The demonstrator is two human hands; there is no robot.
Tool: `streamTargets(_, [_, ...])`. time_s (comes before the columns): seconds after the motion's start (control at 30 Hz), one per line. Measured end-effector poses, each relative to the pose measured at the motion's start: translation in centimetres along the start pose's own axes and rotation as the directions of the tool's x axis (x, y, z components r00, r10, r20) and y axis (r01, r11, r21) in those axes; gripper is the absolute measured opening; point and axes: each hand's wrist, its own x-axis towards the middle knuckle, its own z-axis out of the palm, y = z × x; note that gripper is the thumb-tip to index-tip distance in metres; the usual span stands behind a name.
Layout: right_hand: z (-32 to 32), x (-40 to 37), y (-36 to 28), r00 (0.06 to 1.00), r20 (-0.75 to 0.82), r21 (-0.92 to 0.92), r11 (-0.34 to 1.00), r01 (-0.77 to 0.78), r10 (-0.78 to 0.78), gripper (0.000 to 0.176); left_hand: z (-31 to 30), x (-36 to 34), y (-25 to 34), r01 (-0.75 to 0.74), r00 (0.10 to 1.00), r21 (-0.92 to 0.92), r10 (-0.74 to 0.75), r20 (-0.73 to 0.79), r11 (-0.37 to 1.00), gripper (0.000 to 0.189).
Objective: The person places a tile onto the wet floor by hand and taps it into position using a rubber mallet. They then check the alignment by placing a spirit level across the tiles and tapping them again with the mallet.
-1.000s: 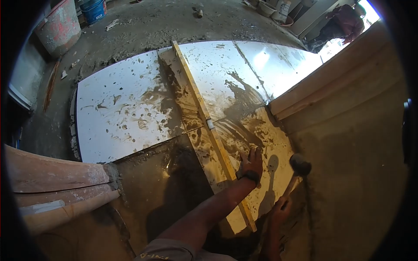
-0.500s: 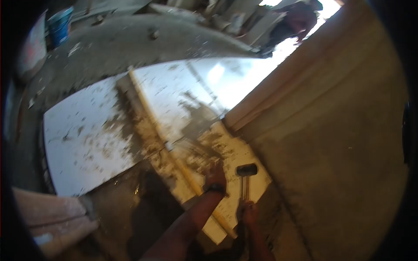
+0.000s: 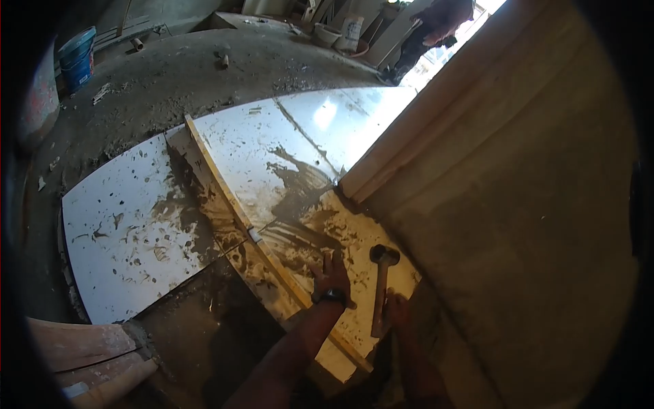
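Right hand [image 3: 397,308] at the mallet [image 3: 381,290], left hand [image 3: 332,278] spread wide!
Can't tell how closed that right grip is; mallet's near the yellowish tile's [image 3: 361,286] right edge, left hand over it, beside the yellow bar [image 3: 221,185].

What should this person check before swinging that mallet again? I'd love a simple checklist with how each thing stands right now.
- Mallet held in the right hand: ok.
- Left hand out from under the mallet's head: ok, it is spread to one side, with a visible gap.
- Yellow bar spanning the joint between the near tile and the tiles beyond: ok.
- Near tile level: cannot tell, any reading on the bar is too small to make out.
- Near tile wiped clean: not ok, wet-looking smears cover much of it.
- Other person well away: ok, in the background.
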Motion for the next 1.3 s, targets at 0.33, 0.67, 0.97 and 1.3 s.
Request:
streamTargets(0.33, [4.7, 2.8, 6.1, 0.967, -0.103, -0.41, 0.896, 0.173, -0.234, 0.054, 1.1, 0.9, 0.1, -0.039, 0.999, 0.049, 0.038, 0.009, 0.998, 0.136])
streamTargets(0.67, [4.8, 4.0, 4.4, 0.974, -0.142, -0.341, 0.933, 0.118, -0.175, 0.051, 2.7, 0.9, -0.1, -0.07, 0.976, -0.086, 0.051, -0.211, 0.994, 0.139])
streamTargets(0.97, [4.5, 4.0, 3.4, 0.961, -0.265, -0.232, 0.973, 0.022, -0.085, 0.053, 2.7, 0.8, 0.0, -0.022, 0.99, -0.043, 0.016, -0.141, 0.999, 0.14])
streamTargets(1.3, [4.8, 4.3, 3.3, 0.962, -0.264, -0.175, 0.984, 0.021, -0.068, 0.056, 2.2, 1.2, 1.1, 0.021, 0.991, -0.092, -0.033, -0.127, 0.996, 0.14])
